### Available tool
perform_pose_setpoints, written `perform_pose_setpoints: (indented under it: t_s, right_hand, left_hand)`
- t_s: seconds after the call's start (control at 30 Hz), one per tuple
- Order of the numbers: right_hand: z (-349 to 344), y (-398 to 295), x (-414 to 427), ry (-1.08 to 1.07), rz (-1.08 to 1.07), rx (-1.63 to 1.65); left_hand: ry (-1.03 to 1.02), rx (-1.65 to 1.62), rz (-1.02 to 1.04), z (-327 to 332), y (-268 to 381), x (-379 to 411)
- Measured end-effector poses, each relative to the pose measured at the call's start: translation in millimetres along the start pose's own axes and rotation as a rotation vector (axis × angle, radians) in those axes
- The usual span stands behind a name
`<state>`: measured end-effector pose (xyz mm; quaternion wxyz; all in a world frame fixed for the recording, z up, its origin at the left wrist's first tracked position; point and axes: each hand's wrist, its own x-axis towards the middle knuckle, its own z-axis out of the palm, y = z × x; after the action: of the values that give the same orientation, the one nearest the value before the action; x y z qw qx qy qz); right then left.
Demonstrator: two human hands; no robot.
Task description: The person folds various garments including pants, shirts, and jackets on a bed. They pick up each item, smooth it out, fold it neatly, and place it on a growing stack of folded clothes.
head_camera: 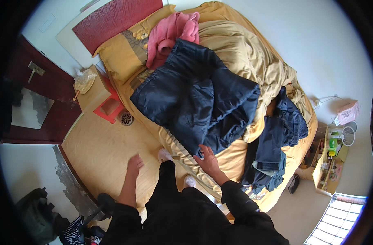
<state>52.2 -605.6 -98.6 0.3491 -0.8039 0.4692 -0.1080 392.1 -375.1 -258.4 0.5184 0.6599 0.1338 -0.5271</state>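
Note:
A dark navy, shiny padded garment or cover [186, 88] lies spread over the bed [232, 159], partly folded at its lower right. My right hand [208, 160] is at its near corner, fingers spread; whether they touch the fabric I cannot tell. Over the floor, left of the bed, my left hand [135, 163] hangs with nothing in it, slightly blurred. A pink fleece cloth [174, 30] sits beyond the dark piece, against the yellow pillow [120, 61]. Folded dark trousers [269, 144] and other dark clothes [289, 119] lie to the right on the bed, beside a rumpled tan quilt [244, 46].
A red plastic stool [111, 107] and a cardboard box [94, 95] stand left of the bed, near a dark red door [48, 73]. At the right are an open organizer box [324, 165] and a shoe [294, 183]. Bags and clothes [36, 214] lie at lower left.

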Motion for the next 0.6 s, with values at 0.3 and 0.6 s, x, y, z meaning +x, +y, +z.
perform_pose_setpoints:
  t_s: [0.3, 0.6]
  right_hand:
    - [43, -35, 153, 0.035, 0.257, -0.25]
    - [41, -18, 174, 0.003, 0.365, -0.2]
  left_hand:
    - [-0.229, 0.224, 0.295, 136, 264, 109]
    - [-0.472, 0.096, 0.417, 194, 276, 37]
